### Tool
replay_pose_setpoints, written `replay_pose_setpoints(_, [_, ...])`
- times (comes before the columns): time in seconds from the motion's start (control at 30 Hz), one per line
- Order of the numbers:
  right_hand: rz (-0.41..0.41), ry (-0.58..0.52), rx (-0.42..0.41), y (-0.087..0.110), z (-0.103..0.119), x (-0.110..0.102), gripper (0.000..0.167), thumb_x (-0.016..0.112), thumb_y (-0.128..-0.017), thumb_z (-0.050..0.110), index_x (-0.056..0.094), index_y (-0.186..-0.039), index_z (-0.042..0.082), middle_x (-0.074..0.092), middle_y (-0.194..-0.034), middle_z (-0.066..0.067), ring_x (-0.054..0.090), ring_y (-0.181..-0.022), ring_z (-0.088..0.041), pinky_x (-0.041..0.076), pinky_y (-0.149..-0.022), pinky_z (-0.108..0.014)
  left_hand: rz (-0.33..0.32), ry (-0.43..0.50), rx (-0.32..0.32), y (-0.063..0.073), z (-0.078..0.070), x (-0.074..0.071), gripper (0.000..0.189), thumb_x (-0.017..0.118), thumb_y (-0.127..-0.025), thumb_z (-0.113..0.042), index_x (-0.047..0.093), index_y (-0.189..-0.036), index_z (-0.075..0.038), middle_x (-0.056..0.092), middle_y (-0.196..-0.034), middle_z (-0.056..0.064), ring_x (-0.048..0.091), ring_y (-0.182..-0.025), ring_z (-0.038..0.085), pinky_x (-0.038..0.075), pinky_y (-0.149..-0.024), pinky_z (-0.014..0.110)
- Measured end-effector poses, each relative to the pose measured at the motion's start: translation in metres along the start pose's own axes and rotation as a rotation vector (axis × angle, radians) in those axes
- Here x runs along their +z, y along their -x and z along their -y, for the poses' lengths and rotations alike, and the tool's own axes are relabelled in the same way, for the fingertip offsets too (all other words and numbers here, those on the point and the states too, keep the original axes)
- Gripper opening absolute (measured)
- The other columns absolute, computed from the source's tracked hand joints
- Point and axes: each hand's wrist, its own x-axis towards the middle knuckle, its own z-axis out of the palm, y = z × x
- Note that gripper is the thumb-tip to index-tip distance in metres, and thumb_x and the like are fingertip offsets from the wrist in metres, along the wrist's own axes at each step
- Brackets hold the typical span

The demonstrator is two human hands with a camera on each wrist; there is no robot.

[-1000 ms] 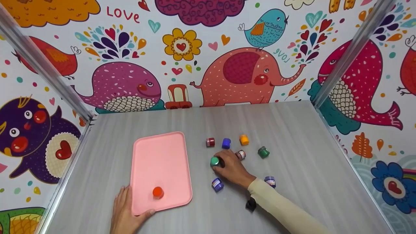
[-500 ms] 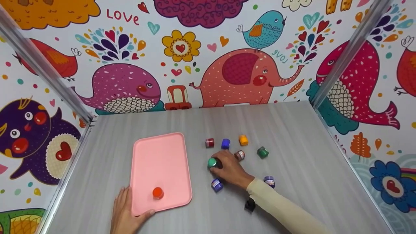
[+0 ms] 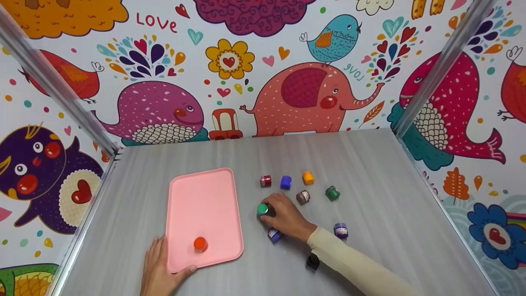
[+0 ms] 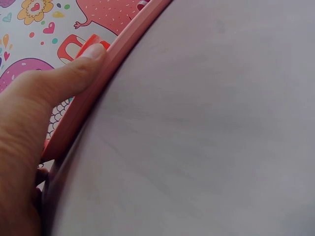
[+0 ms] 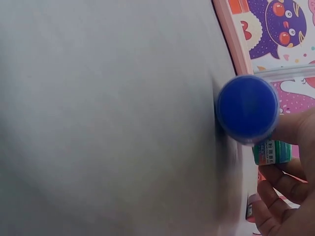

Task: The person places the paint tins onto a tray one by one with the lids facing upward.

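My right hand (image 3: 287, 216) pinches a small paint jar with a green lid (image 3: 263, 209) between thumb and fingers, right of the pink tray (image 3: 205, 201). In the right wrist view the green jar (image 5: 273, 153) shows a printed label, partly behind a blue-lidded jar (image 5: 247, 108). That blue-violet jar (image 3: 274, 234) lies just below my right hand in the head view. My left hand (image 3: 160, 269) rests at the tray's near left corner, its fingers straight along the side and its thumb (image 4: 81, 69) on the rim. An orange-red jar (image 3: 200, 244) stands on the tray.
Farther back lie a dark red jar (image 3: 266, 181), a blue jar (image 3: 286, 182), a yellow-orange jar (image 3: 308, 177), a brown jar (image 3: 303, 197) and a dark green jar (image 3: 332, 193). A purple jar (image 3: 340, 230) lies beyond the right sleeve. Patterned walls border the table.
My right hand has moved a little left and nearer with the green-lidded jar, toward the tray, now partly covering the blue-violet jar. The left hand and tray stay in place.
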Motion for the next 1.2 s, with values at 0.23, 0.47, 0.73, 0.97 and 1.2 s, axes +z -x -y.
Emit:
replay_pose_setpoints(0.23, [0.014, 0.012, 0.005, -0.002, 0.008, 0.005, 0.032, 0.086, -0.099, 0.019, 0.073, -0.127, 0.011, 0.071, -0.120, 0.000, 0.061, -0.111, -0.015, 0.060, -0.101, -0.034, 0.032, 0.006, -0.034, 0.000, -0.002, -0.002, 0.145, 0.092, -0.078, -0.068, 0.014, -0.170, 0.012, 0.020, -0.174, 0.036, 0.009, -0.162, 0.056, 0.005, -0.131, 0.075])
replay_pose_setpoints(0.47, [0.019, 0.033, -0.018, -0.003, 0.012, 0.012, 0.034, 0.087, -0.098, 0.019, 0.074, -0.127, 0.009, 0.071, -0.120, -0.001, 0.062, -0.112, -0.015, 0.060, -0.101, -0.034, 0.049, 0.002, -0.062, 0.000, -0.004, -0.002, 0.145, 0.092, -0.077, -0.069, 0.014, -0.171, 0.009, 0.020, -0.175, 0.034, 0.008, -0.163, 0.054, 0.003, -0.132, 0.075])
replay_pose_setpoints(0.73, [-0.013, 0.039, -0.103, -0.005, 0.016, 0.021, 0.033, 0.089, -0.096, 0.017, 0.074, -0.124, 0.008, 0.072, -0.116, -0.003, 0.062, -0.109, -0.016, 0.061, -0.099, -0.034, 0.021, -0.017, -0.049, 0.001, -0.004, -0.001, 0.146, 0.091, -0.076, -0.071, 0.015, -0.171, 0.009, 0.022, -0.175, 0.034, 0.010, -0.163, 0.054, 0.006, -0.132, 0.075])
replay_pose_setpoints(0.97, [0.004, 0.043, -0.102, -0.007, 0.025, 0.026, 0.033, 0.088, -0.096, 0.016, 0.074, -0.125, 0.007, 0.072, -0.114, -0.001, 0.062, -0.108, -0.015, 0.060, -0.096, -0.032, -0.008, -0.013, -0.018, 0.002, -0.002, 0.000, 0.143, 0.094, -0.077, -0.065, 0.016, -0.169, 0.013, 0.023, -0.173, 0.038, 0.011, -0.162, 0.057, 0.007, -0.131, 0.075])
replay_pose_setpoints(1.2, [0.023, 0.042, -0.112, -0.007, 0.030, 0.029, 0.033, 0.088, -0.097, 0.019, 0.074, -0.126, 0.009, 0.071, -0.115, 0.000, 0.061, -0.108, -0.014, 0.059, -0.096, -0.030, -0.031, -0.004, -0.004, 0.002, -0.001, 0.001, 0.143, 0.095, -0.076, -0.063, 0.018, -0.169, 0.013, 0.024, -0.173, 0.038, 0.013, -0.161, 0.057, 0.011, -0.130, 0.077])
